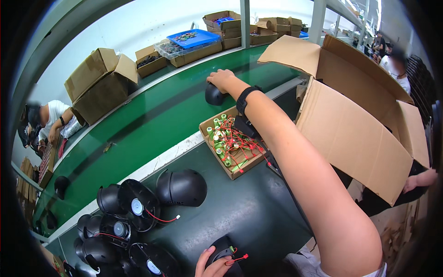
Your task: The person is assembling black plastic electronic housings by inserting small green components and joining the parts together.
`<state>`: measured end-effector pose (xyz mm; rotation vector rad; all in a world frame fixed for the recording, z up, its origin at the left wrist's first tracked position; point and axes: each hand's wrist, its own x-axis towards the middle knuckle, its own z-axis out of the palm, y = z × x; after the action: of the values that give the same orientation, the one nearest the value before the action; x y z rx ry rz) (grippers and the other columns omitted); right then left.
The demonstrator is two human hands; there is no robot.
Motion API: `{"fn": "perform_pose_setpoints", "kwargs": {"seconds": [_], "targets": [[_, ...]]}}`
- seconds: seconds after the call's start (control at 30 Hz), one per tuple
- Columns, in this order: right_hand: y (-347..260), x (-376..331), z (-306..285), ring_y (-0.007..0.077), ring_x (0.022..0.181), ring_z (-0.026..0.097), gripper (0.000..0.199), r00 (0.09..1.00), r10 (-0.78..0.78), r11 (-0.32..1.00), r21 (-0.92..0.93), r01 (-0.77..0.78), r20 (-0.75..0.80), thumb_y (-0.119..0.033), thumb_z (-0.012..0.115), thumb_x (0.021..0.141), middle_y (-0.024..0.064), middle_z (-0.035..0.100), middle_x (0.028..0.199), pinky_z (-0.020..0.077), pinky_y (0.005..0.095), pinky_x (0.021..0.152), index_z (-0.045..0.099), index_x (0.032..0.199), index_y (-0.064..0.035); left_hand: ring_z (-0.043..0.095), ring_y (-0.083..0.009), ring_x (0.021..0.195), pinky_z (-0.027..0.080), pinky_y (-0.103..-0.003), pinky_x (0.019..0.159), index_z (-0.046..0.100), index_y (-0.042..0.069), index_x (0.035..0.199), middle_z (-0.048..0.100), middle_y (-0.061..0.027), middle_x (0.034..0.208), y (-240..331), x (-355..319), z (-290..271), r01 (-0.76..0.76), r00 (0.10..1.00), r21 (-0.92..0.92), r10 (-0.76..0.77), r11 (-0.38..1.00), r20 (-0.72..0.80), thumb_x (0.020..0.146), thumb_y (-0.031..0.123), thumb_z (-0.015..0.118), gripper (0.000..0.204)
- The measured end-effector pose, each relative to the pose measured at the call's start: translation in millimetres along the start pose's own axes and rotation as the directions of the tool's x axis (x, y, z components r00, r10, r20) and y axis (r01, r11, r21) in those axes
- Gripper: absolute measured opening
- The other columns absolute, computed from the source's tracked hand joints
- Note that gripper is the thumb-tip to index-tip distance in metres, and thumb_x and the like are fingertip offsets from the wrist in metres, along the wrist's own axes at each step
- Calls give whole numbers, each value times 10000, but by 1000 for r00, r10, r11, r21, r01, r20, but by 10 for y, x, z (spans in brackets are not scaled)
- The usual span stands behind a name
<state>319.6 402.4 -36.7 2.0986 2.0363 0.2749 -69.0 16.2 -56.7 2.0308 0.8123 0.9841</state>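
Observation:
My right hand (222,79) reaches far out over the green conveyor belt, its fingers closed over the top of a black rounded housing (214,95). A dark band with a small block is around that wrist. At the lower edge, my left hand (213,265) grips another black housing (222,247). A green battery cell and a red wire with a small connector (244,256) stick out of it. Beneath my right forearm sits a shallow cardboard tray (234,174) of green battery cells (220,138) with tangled red leads.
Several black housings (188,187), some with round speakers and red wires, crowd the left of the dark bench (198,231). More housings (61,184) are on the belt (138,129). A large open carton (355,124) stands at right. Co-workers (53,113) sit beyond, left and right.

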Motion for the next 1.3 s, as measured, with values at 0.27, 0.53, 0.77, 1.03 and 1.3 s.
{"fn": "perform_pose_setpoints", "kwargs": {"seconds": [0.27, 0.53, 0.77, 1.03, 1.3], "targets": [[-171, -151, -512, 327, 1030, 635, 782, 976, -188, 976, 136, 173, 109, -210, 891, 489, 171, 672, 1087, 514, 402, 895, 617, 1202, -43, 531, -481, 1172, 366, -537, 1053, 685, -58, 1038, 655, -209, 1058, -42, 71, -8, -85, 996, 15, 85, 996, -5, 1002, 300, 375, 474], [-613, -1902, -1332, 242, 775, 622, 724, 872, -88, 646, 639, 418, -481, -571, 760, 701, 157, 647, 857, 495, 339, 726, 630, 1008, 71, 511, -451, 1204, 391, -510, 1031, 715, -22, 1023, 672, -149, 1055, -76, 105, 66, -58, 998, 11, 58, 998, -22, 931, 250, 418, 413], [-673, -3306, -997, 343, 821, 664, 657, 968, -250, 707, 687, 164, 26, -533, 638, 812, 269, 652, 838, 515, 400, 737, 625, 956, 108, 497, -420, 1221, 342, -529, 1058, 693, -54, 965, 649, -182, 1022, -94, 61, 109, -93, 991, 83, 100, 992, -90, 965, 262, 366, 455], [-1331, -3955, 0, 281, 1261, 497, 565, 935, -234, -187, 956, 227, -268, -151, 622, 832, 182, 559, 1288, 342, 367, 1096, 474, 1339, 52, 501, -442, 1208, 372, -520, 1038, 713, -25, 1009, 666, -166, 1033, -109, 72, 162, -111, 987, 70, 118, 991, -106, 934, 256, 406, 423], [-1648, -4057, 235, 241, 1354, 409, 568, 965, -151, -563, 821, 95, -216, -181, 507, 886, 157, 445, 1442, 281, 360, 1137, 396, 1400, 32, 499, -451, 1198, 367, -530, 1043, 712, -19, 1014, 664, -170, 1042, -101, 81, 179, -102, 992, 52, 106, 993, -70, 933, 255, 409, 416]]}}
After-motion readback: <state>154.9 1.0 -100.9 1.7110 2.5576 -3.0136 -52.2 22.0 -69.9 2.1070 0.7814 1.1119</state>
